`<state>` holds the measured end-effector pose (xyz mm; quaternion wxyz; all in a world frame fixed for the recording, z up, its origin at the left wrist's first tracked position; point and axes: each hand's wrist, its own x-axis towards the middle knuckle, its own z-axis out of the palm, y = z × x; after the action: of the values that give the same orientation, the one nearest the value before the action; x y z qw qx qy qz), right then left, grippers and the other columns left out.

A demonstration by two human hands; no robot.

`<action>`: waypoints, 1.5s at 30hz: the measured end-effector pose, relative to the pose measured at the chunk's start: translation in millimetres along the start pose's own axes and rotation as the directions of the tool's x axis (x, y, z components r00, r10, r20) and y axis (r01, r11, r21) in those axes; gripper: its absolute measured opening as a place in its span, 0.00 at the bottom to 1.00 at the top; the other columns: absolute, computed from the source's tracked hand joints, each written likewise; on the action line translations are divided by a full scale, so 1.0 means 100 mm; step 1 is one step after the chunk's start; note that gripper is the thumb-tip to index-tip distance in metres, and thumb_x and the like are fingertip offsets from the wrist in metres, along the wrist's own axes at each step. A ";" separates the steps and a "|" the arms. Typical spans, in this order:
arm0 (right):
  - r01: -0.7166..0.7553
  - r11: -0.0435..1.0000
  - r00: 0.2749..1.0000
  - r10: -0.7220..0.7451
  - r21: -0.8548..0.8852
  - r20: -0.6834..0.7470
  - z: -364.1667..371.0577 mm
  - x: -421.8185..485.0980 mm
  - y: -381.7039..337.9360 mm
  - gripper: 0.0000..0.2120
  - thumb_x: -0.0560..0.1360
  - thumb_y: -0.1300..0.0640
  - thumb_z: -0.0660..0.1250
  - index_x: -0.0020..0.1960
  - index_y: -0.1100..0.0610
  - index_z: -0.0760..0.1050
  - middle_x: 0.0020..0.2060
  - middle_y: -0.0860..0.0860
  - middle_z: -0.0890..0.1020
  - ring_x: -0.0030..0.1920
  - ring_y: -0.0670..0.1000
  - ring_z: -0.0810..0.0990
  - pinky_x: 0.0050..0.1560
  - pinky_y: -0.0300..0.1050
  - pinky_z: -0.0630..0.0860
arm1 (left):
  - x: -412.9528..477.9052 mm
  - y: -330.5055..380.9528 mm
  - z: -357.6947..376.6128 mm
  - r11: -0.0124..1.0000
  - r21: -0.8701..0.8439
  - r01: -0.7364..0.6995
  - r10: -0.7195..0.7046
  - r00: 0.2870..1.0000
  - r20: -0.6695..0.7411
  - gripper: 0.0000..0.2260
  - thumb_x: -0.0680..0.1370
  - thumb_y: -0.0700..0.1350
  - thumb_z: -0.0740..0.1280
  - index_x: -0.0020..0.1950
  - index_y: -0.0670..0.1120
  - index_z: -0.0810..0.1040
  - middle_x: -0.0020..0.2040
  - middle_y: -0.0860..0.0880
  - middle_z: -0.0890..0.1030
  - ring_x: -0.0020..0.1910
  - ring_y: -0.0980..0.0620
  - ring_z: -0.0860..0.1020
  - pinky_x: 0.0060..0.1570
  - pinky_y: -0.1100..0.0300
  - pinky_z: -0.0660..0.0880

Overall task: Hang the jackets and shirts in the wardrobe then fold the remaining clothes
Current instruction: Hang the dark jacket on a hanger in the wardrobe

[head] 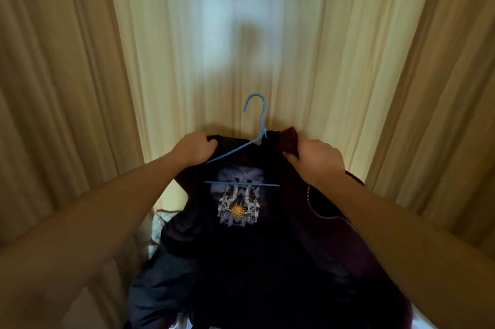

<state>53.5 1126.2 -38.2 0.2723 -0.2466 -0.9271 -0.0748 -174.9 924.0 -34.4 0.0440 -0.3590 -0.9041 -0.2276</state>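
I hold up a dark maroon zip jacket (321,221) in front of me, its open front facing me. A blue hanger (254,125) sits partly inside it, hook upward; its right arm is hidden under the collar. My left hand (194,150) grips the jacket's left shoulder together with the hanger's left arm. My right hand (316,160) is closed on the right side of the collar. Inside the jacket shows a dark shirt with a printed graphic (237,202), crossed by the hanger's bar.
Beige curtains (187,47) hang close behind the jacket, with brighter light through the middle. More dark clothing (160,288) lies piled below, over a pale patterned surface (155,227) at the lower left.
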 end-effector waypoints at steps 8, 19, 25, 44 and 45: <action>-0.030 0.995 0.990 0.017 -0.094 -0.142 -0.89 0.12 -0.25 0.19 0.82 0.43 0.60 0.60 0.58 0.66 0.47 0.57 0.82 0.44 0.61 0.82 0.36 0.48 0.68 | -0.45 0.43 -1.17 0.984 0.173 -0.043 0.033 0.998 0.057 0.10 0.82 0.49 0.63 0.57 0.44 0.74 0.57 0.41 0.79 0.53 0.43 0.77 0.47 0.57 0.69; 0.057 0.986 0.950 -0.005 0.158 -0.311 -1.53 0.07 -0.86 0.24 0.80 0.35 0.59 0.60 0.55 0.67 0.45 0.55 0.83 0.43 0.61 0.82 0.36 0.50 0.75 | -0.94 0.99 -1.98 0.931 -0.207 -0.300 0.267 0.948 -0.175 0.15 0.82 0.58 0.60 0.48 0.48 0.78 0.46 0.52 0.79 0.48 0.50 0.77 0.47 0.57 0.71; 0.080 0.942 0.918 0.058 0.326 -0.392 -1.79 0.23 -0.67 0.28 0.76 0.31 0.60 0.59 0.55 0.69 0.42 0.55 0.83 0.42 0.62 0.82 0.38 0.51 0.77 | -1.10 0.53 -2.31 0.889 0.218 -0.402 0.426 0.902 -0.072 0.32 0.73 0.78 0.50 0.72 0.63 0.66 0.59 0.52 0.79 0.58 0.51 0.77 0.60 0.51 0.74; 0.416 0.280 0.859 0.191 0.865 -0.475 -2.81 1.11 -1.46 0.12 0.81 0.51 0.64 0.53 0.59 0.79 0.46 0.53 0.84 0.51 0.58 0.81 0.55 0.52 0.76 | -1.38 0.55 -3.07 0.828 0.399 0.393 -0.158 0.847 -0.507 0.25 0.82 0.65 0.54 0.66 0.50 0.76 0.61 0.44 0.81 0.60 0.41 0.79 0.53 0.51 0.73; 0.427 0.312 0.869 0.118 0.848 -0.481 -2.77 1.13 -1.51 0.14 0.80 0.49 0.64 0.55 0.58 0.80 0.50 0.54 0.84 0.55 0.58 0.81 0.58 0.53 0.76 | -1.40 0.56 -3.13 0.837 0.377 0.396 -0.142 0.824 -0.549 0.25 0.81 0.66 0.55 0.66 0.50 0.77 0.60 0.44 0.81 0.60 0.40 0.79 0.52 0.51 0.73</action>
<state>25.5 966.3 254.8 0.5646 0.0764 -0.7222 0.3922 -60.4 733.1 232.6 0.3295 -0.1300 -0.9311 -0.0877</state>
